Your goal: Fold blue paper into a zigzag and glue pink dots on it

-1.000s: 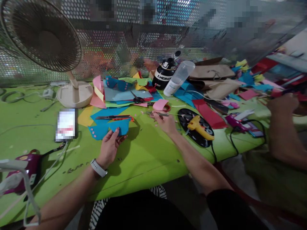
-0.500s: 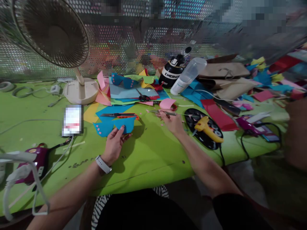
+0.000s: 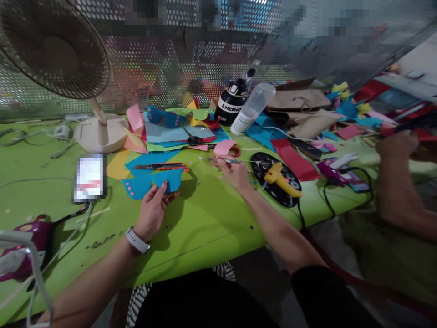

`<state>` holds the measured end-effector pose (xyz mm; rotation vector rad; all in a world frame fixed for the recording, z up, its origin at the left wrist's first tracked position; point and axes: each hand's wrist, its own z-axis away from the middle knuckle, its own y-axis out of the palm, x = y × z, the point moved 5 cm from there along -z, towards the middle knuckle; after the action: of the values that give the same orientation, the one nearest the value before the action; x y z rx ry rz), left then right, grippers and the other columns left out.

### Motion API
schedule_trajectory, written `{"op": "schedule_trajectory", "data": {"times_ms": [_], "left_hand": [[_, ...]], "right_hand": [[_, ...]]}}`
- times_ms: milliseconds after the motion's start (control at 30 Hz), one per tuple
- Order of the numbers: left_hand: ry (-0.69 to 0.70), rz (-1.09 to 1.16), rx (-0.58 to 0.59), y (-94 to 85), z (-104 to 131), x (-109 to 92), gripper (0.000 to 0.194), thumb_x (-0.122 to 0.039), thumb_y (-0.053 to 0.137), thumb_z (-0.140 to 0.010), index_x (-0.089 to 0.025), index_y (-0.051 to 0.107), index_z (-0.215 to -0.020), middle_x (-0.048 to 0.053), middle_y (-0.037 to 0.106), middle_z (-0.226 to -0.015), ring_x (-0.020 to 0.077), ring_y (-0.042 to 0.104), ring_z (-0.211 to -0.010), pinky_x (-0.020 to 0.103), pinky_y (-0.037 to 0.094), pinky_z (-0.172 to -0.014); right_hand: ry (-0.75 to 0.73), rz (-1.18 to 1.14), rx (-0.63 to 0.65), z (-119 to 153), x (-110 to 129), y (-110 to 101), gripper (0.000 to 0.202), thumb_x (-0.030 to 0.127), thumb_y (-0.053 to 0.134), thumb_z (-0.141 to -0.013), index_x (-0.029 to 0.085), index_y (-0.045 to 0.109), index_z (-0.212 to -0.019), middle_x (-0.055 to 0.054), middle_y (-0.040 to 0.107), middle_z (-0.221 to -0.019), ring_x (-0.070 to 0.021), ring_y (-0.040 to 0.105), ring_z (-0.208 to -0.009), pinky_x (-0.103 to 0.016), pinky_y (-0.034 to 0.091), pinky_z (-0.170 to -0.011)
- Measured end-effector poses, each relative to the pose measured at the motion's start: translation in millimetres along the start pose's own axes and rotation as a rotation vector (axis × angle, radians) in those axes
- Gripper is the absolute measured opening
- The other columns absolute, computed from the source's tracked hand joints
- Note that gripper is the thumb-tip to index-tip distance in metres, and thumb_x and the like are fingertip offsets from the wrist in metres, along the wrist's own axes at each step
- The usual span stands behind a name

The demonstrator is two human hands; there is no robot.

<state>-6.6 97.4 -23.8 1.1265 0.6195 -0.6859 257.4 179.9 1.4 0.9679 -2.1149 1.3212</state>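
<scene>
My left hand (image 3: 153, 210) pinches a blue paper glasses shape (image 3: 138, 186) by its right part; small pink squares dot its left end. Just behind it lie a utility knife (image 3: 153, 166) and blue paper. Closed around metal tweezers (image 3: 228, 159), my right hand (image 3: 235, 174) is over the green table (image 3: 205, 232), with the tips pointing left near small pink paper bits (image 3: 220, 174). To its right a yellow glue gun (image 3: 282, 180) rests on a black tray (image 3: 257, 164). A second blue paper glasses shape (image 3: 165, 117) stands at the back.
A fan (image 3: 102, 132) and a phone (image 3: 89, 177) are at the left, with a purple glue gun (image 3: 30, 241) in front. Scissors (image 3: 194, 138), a black bottle (image 3: 230, 104) and a clear bottle (image 3: 252, 109) stand or lie behind. Another person's hand (image 3: 398, 146) is at the right.
The view has swung to the right, so the table's things appear further left. Another person's hand has come into sight at the right. Both my hands keep their holds.
</scene>
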Motion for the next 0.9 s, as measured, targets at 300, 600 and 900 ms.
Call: {"op": "schedule_trajectory", "data": {"times_ms": [300,600,900], "left_hand": [[-0.021,-0.012,-0.018,2.0,1.8,-1.2,0.037,-0.033,0.088,-0.057,-0.017,0.068,-0.084,0.001,0.074,-0.088,0.0143,0.069,-0.073,0.031,0.057,-0.076],[-0.022,0.009,-0.020,1.2,0.9,0.4,0.037,-0.032,0.089,-0.056,-0.017,0.070,-0.083,0.001,0.075,-0.086,0.0136,0.070,-0.073,0.028,0.058,-0.072],[-0.006,0.020,-0.007,3.4,2.2,-1.8,0.035,-0.033,0.089,-0.057,-0.017,0.068,-0.080,0.000,0.074,-0.084,0.0140,0.070,-0.073,0.030,0.059,-0.076]], "right_hand": [[0.012,-0.077,0.043,3.5,0.3,4.5,0.023,0.037,0.056,-0.089,0.023,0.072,-0.098,-0.005,0.077,-0.088,-0.0243,0.074,-0.083,-0.035,0.061,-0.071],[0.045,-0.078,0.038,5.9,1.5,7.4,0.024,0.037,0.055,-0.088,0.022,0.071,-0.098,-0.004,0.077,-0.087,-0.0218,0.074,-0.082,-0.033,0.061,-0.072],[0.011,-0.106,-0.009,8.5,14.7,-4.0,0.028,0.046,0.054,-0.088,0.023,0.070,-0.093,-0.008,0.077,-0.087,-0.0250,0.074,-0.082,-0.033,0.061,-0.064]]}}
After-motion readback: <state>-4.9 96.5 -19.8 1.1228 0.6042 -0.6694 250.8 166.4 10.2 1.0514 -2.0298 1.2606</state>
